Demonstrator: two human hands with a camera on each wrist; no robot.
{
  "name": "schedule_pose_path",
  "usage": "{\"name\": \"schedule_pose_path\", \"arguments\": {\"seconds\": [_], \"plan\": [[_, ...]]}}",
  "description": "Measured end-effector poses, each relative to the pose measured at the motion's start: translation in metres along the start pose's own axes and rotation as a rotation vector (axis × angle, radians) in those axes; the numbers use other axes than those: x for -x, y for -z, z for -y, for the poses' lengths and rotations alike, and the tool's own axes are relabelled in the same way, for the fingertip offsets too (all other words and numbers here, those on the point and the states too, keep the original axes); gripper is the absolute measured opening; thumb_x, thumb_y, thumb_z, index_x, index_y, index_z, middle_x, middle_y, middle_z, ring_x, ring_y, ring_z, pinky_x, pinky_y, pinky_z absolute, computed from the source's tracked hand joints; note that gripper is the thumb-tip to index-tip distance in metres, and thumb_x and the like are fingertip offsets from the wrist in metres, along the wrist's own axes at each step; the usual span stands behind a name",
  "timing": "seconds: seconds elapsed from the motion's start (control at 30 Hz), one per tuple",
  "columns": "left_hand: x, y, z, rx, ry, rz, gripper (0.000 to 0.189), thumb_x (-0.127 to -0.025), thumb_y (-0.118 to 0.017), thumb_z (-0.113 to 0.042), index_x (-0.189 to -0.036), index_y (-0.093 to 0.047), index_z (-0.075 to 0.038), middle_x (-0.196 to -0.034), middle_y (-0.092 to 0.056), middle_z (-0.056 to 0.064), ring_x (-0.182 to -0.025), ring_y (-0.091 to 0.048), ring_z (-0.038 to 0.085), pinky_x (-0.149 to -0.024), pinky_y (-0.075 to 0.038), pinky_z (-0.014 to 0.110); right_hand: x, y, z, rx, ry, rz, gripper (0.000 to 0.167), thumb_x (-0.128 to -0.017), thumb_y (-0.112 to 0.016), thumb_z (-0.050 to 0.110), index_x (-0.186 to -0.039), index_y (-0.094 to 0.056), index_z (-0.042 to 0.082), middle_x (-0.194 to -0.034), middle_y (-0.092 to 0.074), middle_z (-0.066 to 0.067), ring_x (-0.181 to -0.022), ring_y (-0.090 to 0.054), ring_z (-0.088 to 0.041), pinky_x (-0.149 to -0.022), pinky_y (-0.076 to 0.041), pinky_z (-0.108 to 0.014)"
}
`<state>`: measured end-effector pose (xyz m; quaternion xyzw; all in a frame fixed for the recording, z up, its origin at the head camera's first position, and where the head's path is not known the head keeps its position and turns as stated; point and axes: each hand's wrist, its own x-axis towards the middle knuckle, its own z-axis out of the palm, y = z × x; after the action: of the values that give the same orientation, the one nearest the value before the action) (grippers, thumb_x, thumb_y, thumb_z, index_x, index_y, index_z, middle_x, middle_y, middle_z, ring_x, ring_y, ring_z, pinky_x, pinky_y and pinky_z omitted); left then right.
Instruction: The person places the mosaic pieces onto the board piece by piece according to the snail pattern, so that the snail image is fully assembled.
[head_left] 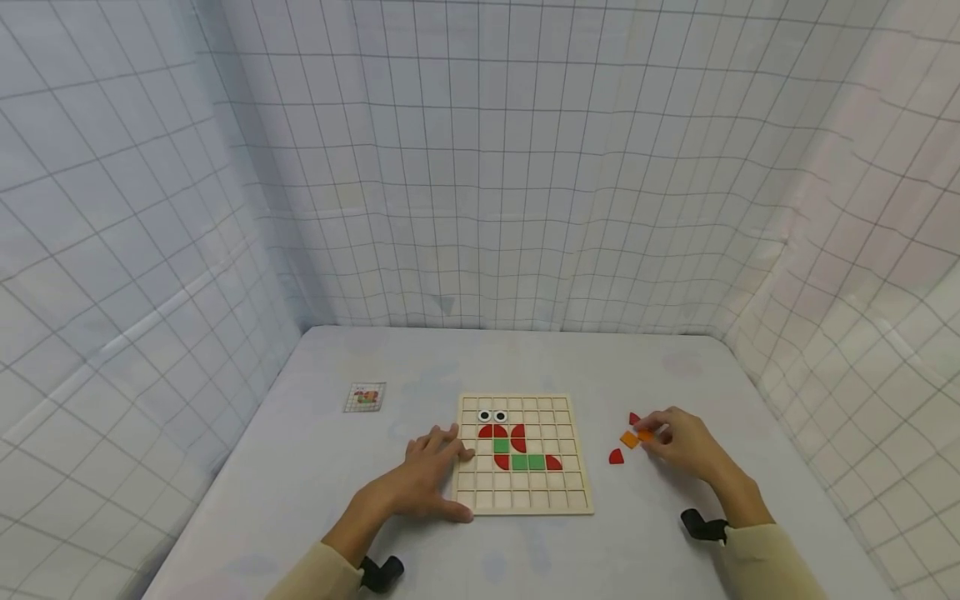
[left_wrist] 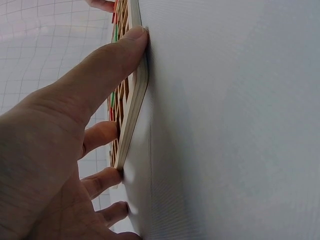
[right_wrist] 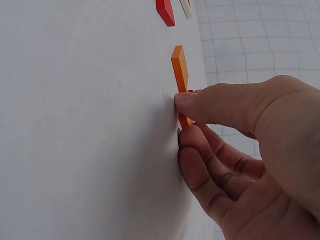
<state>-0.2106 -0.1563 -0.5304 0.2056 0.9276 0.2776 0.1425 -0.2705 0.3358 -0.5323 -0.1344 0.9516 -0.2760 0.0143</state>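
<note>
A pale wooden grid board (head_left: 558, 500) lies on the table, with red quarter-circle pieces (head_left: 555, 462), green squares (head_left: 519, 462) and two round eye pieces (head_left: 500, 416) set in its cells. Along its left side my left hand (head_left: 423, 479) rests with spread fingers; the thumb (left_wrist: 120, 50) touches the near-left corner. To the right of the board, my right hand (head_left: 684, 446) pinches an orange square tile (right_wrist: 186, 121) between thumb and fingers, close over the table. A second orange square tile (head_left: 629, 439) lies just left of those fingertips.
Loose red quarter-circle pieces lie near the right hand, one in front (head_left: 617, 457) and another behind (head_left: 634, 418). A small picture card (head_left: 365, 397) with a coloured pattern lies at the back left. Grid-patterned white curtains (head_left: 510, 167) enclose the table's back and sides.
</note>
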Motion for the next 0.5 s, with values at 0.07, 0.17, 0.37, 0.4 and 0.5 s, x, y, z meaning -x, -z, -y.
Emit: {"name": "schedule_pose_path", "arguments": {"seconds": [0.07,0.17,0.37,0.4,0.5], "plan": [[-0.0003,-0.0002,0.0005,-0.001,-0.001,0.0,0.087,-0.084,-0.106,-0.049,-0.152,-0.063,-0.016,-0.192,-0.028,0.026,-0.178,-0.02,0.062,-0.138,-0.018,0.086,-0.0003,0.0001,0.0,-0.003,0.001,0.0,0.018,-0.101,-0.088,0.007,-0.118,-0.087,0.011,-0.119,-0.079,-0.01,-0.099,-0.072,-0.02,-0.083,-0.062,-0.029],[-0.0004,-0.0003,0.0011,-0.003,-0.005,-0.001,0.087,-0.084,-0.105,-0.049,-0.152,-0.063,-0.016,-0.192,-0.028,0.026,-0.177,-0.021,0.063,-0.139,-0.018,0.086,-0.0008,0.0001,-0.0002,-0.011,-0.006,0.002,0.017,-0.101,-0.087,0.006,-0.117,-0.087,0.011,-0.12,-0.08,-0.01,-0.1,-0.073,-0.021,-0.084,-0.063,-0.031],[0.0001,-0.0005,0.0016,0.0,-0.001,0.002,0.088,-0.084,-0.105,-0.049,-0.154,-0.063,-0.016,-0.192,-0.028,0.027,-0.177,-0.02,0.062,-0.139,-0.018,0.085,-0.0011,0.0001,0.002,-0.02,-0.023,0.01,0.015,-0.101,-0.087,0.005,-0.115,-0.087,0.012,-0.117,-0.08,-0.009,-0.1,-0.074,-0.022,-0.085,-0.064,-0.033],[0.0003,-0.0005,0.0015,-0.002,0.0,0.002,0.088,-0.084,-0.106,-0.049,-0.154,-0.063,-0.016,-0.192,-0.028,0.027,-0.177,-0.02,0.062,-0.139,-0.018,0.085,-0.001,-0.0001,0.0023,-0.02,-0.025,0.01,0.015,-0.101,-0.087,0.005,-0.115,-0.087,0.012,-0.117,-0.08,-0.009,-0.101,-0.074,-0.022,-0.085,-0.064,-0.033],[0.0001,-0.0007,0.0017,-0.004,0.002,0.001,0.089,-0.084,-0.106,-0.049,-0.154,-0.063,-0.016,-0.192,-0.027,0.026,-0.177,-0.02,0.062,-0.139,-0.019,0.085,-0.0009,0.0,0.0036,-0.018,-0.023,0.009,0.016,-0.101,-0.087,0.005,-0.115,-0.087,0.011,-0.117,-0.08,-0.009,-0.1,-0.074,-0.022,-0.085,-0.064,-0.033]]}}
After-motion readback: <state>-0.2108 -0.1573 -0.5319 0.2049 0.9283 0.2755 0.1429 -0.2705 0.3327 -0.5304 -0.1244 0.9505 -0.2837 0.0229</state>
